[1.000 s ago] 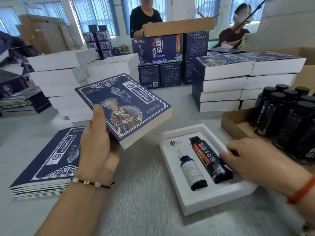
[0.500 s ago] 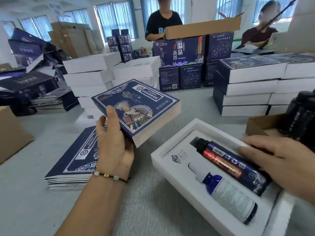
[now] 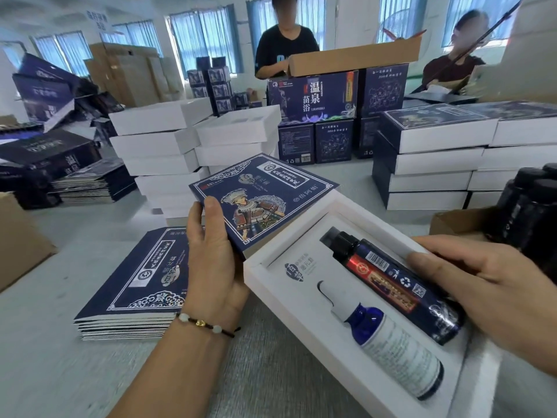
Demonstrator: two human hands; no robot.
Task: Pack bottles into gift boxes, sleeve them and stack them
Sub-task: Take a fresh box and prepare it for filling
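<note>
Now my right hand (image 3: 494,300) gripped the right edge of the white tray (image 3: 271,267), holding a dark bottle (image 3: 391,282) and a blue dropper bottle (image 3: 394,348); my left hand (image 3: 214,260), fingers curled, held the printed sleeve (image 3: 265,197) just left.

Two bare forearms, no sleeves in view. Left hand (image 3: 215,260): thin dark cord bracelet (image 3: 208,324) at the wrist, strung with two pale round beads and one small gold bead between them. Right hand (image 3: 494,292): nothing worn on the visible part; its wrist is cut off at the right edge.
</note>
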